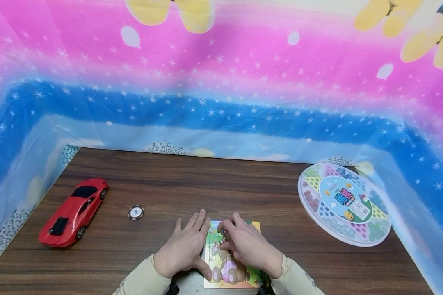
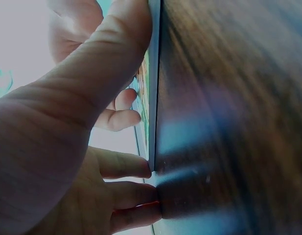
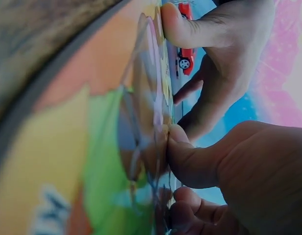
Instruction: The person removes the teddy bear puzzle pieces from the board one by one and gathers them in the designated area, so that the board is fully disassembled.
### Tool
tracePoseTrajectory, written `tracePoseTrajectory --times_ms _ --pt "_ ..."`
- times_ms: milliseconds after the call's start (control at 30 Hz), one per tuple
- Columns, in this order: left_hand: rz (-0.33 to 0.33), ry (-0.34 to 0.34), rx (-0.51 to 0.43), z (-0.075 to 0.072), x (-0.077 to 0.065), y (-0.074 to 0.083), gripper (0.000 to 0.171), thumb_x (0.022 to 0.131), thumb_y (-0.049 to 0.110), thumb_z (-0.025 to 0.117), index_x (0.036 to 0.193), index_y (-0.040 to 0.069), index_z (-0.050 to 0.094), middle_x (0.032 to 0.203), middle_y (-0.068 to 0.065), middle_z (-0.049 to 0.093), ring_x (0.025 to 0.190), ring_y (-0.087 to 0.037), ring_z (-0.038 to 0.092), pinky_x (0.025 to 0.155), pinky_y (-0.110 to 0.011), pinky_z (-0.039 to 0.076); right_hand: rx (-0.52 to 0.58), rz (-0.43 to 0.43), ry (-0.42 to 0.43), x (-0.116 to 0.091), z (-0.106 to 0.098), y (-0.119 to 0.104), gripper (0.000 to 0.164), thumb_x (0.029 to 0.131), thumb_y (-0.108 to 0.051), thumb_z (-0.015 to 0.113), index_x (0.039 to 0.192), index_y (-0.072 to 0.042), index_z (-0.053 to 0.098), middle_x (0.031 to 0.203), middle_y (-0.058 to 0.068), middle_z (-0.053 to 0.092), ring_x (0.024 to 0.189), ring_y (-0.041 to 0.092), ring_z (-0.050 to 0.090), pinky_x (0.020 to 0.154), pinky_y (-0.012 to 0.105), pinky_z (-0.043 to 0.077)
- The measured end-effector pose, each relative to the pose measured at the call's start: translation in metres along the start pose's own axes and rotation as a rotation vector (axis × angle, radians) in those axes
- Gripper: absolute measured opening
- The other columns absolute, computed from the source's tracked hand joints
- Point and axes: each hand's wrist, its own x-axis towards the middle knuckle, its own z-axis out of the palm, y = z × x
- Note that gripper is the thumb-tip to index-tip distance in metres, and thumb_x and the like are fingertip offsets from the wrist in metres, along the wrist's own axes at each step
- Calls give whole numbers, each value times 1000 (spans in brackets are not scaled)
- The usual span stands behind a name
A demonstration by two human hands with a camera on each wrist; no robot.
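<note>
A jigsaw puzzle with a cartoon bear picture lies in its flat tray near the table's front edge. Along its left side my left hand is spread, fingers straight, thumb on the lower left border. In the left wrist view, fingertips meet the tabletop at the tray's edge. My right hand reaches over the upper part of the picture, its thumb and bent fingers pinching a puzzle piece at the bear's face. The right wrist view shows that thumb right at the puzzle's surface; the hand covers much of the piece.
A red toy car stands at the left, with a black-and-white poker chip between it and the left hand. At the right lies a round Chinese checkers box. A patterned cloth hangs around the wooden table.
</note>
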Motion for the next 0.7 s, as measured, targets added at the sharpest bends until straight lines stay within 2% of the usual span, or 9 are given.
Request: tracePoseTrajectory --times_ms 267,700 --pt "-1 -5 6 0 0 0 134 41 67 82 143 -9 39 152 -29 29 138 -41 32 99 -72 30 -49 -26 19 -2 2 0 41 92 -25 67 131 -14 58 94 -4 42 67 6 40 58 18 39" --pt "-6 -15 -4 0 0 0 135 41 67 82 144 -8 38 152 -29 27 139 -41 31 100 -72 29 19 -19 -2 -2 -1 2 42 93 -22 67 132 -15 56 94 -3 43 65 6 41 57 17 40"
